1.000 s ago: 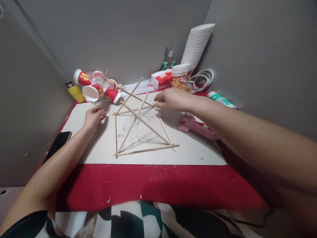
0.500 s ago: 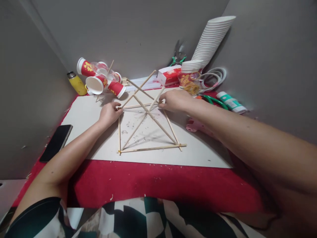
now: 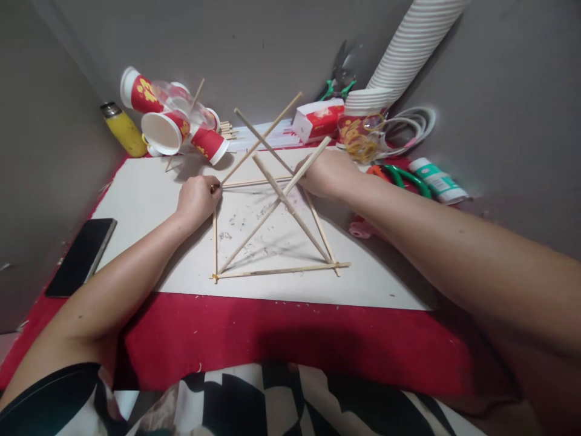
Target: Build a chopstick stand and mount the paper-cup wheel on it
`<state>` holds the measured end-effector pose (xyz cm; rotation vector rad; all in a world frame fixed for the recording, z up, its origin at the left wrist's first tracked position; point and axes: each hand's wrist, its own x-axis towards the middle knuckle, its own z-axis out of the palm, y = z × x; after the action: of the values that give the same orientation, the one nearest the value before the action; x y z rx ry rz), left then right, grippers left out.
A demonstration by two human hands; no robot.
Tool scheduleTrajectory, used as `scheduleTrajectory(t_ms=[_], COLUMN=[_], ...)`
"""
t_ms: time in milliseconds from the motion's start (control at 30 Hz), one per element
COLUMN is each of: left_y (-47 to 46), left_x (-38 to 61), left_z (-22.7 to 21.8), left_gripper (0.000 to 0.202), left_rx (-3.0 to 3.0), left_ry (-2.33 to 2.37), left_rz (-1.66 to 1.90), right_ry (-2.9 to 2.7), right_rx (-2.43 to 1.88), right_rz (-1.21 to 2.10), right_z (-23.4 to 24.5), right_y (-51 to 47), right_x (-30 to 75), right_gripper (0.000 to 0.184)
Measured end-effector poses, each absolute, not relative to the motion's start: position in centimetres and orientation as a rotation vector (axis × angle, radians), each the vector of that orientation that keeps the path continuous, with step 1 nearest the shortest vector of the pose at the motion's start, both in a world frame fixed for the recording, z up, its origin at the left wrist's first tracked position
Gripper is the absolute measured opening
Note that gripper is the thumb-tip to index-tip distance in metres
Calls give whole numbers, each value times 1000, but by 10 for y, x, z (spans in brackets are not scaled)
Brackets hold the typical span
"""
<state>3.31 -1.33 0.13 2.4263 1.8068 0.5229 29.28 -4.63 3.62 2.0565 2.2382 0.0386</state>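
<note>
A frame of thin wooden sticks [image 3: 272, 269] stands on a white board [image 3: 149, 200] over a red cloth. Its base is a square, and several sticks rise and cross above the middle. My left hand [image 3: 197, 198] is closed in a pinch on the far left corner of the stick frame. My right hand [image 3: 329, 174] is closed on the far right corner, where a slanted stick meets the base.
Red paper cups [image 3: 163, 130] and a yellow bottle [image 3: 120, 127] lie at the far left. A tall stack of white cups [image 3: 408, 45], a red box [image 3: 318, 119], pliers, cable and a glue tube [image 3: 438, 181] sit at the far right. A black phone [image 3: 82, 257] lies left.
My left hand moved right from the bare board and took hold of the frame's far left corner. My right hand stayed on the far right corner. The camera drew closer.
</note>
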Motion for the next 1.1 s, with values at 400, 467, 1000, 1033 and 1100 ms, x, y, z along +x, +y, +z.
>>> scheduleTrajectory(t_ms=[400, 467, 1000, 1033, 1100], left_y=[-10, -10, -16, -16, -16], left_x=[36, 37, 35, 34, 34], left_z=[-3, -2, 2, 2, 1], left_gripper=[27, 28, 32, 32, 33], left_rx=[2406, 2432, 2457, 2466, 2485], left_ry=[1721, 1742, 1823, 1820, 1810], left_rz=[600, 579, 438, 442, 453], right_ry=[2109, 2099, 2194, 2206, 2223], right_rx=[2195, 2174, 2181, 2200, 2245], right_rz=[142, 122, -18, -36, -65], right_z=[28, 29, 41, 44, 52], right_y=[-44, -43, -48, -49, -52], right_x=[289, 289, 302, 304, 309], right_gripper=[34, 34, 47, 50, 52])
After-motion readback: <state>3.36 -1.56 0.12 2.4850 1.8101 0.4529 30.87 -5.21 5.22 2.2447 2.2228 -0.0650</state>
